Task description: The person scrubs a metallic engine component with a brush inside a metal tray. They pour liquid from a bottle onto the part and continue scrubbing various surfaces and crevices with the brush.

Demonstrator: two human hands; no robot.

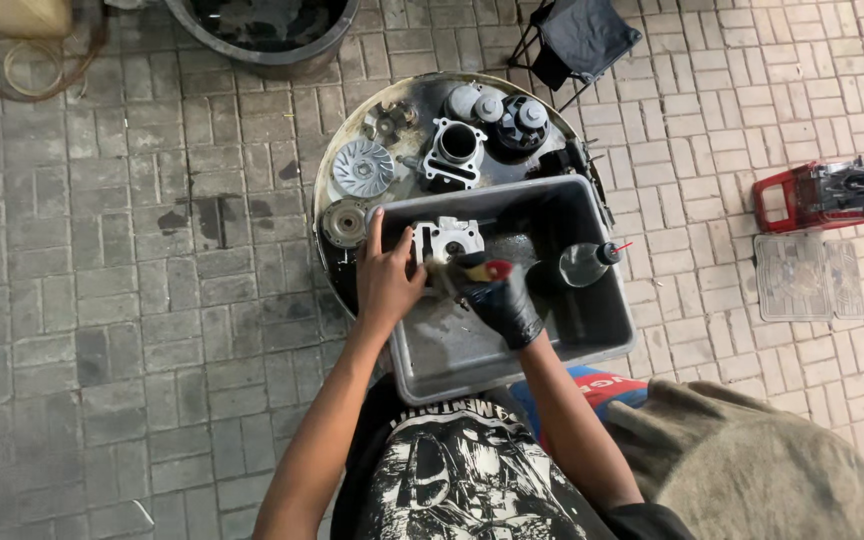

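Our left hand (388, 277), bare, grips the left side of a pale metal engine part (449, 240), thumb raised along the near-left rim of the grey plastic tub (512, 355). Our right hand (502, 300), in a black glove, is closed around a brush with a red and yellow handle (482, 269), its bristles against the part's lower edge. The engine part sits inside the tub, toward the tub's far-left corner, over a wet, oily floor.

Also in the tub, at its right side, lies a clear squeeze bottle (586, 263) with a black cap and a thin red nozzle.

The tub rests on a round drum top (352, 130). Beyond the tub's far rim we see a cylinder block (455, 152), two capped round parts (477, 103) and a dark one beside them (522, 120). Left of the tub lie a finned fan-like disc (362, 167) and a smaller round disc (343, 221).

Well right of the tub, on the paving, stands a red machine (822, 195) beside a grey mat (807, 277).
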